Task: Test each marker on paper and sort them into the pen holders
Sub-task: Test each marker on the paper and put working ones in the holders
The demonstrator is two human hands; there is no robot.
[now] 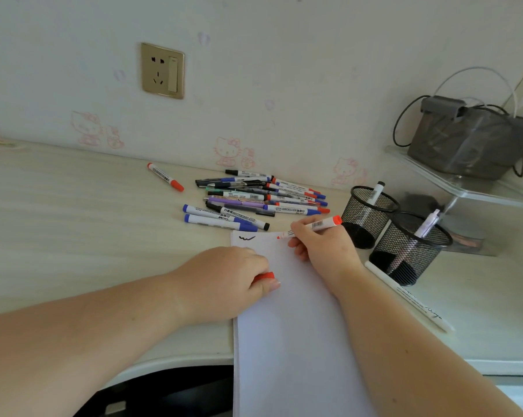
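Note:
My right hand [323, 248] grips an uncapped red marker [314, 226], its tip touching the top edge of the white paper [293, 326]. A black squiggle [247, 237] sits on the paper's top left corner. My left hand [224, 281] rests on the paper's left edge and pinches the red cap [264, 276]. A pile of several markers and pens [254, 200] lies behind the paper. Two black mesh pen holders stand at the right: the far holder [368, 218] has a black-capped marker in it, the near holder [407, 251] a purple pen.
One red marker [165, 176] lies alone left of the pile. A white pen [410, 299] lies beside the near holder. A grey bag [471, 142] with cables sits on a clear shelf at the back right. A wall socket [162, 70] is above the desk.

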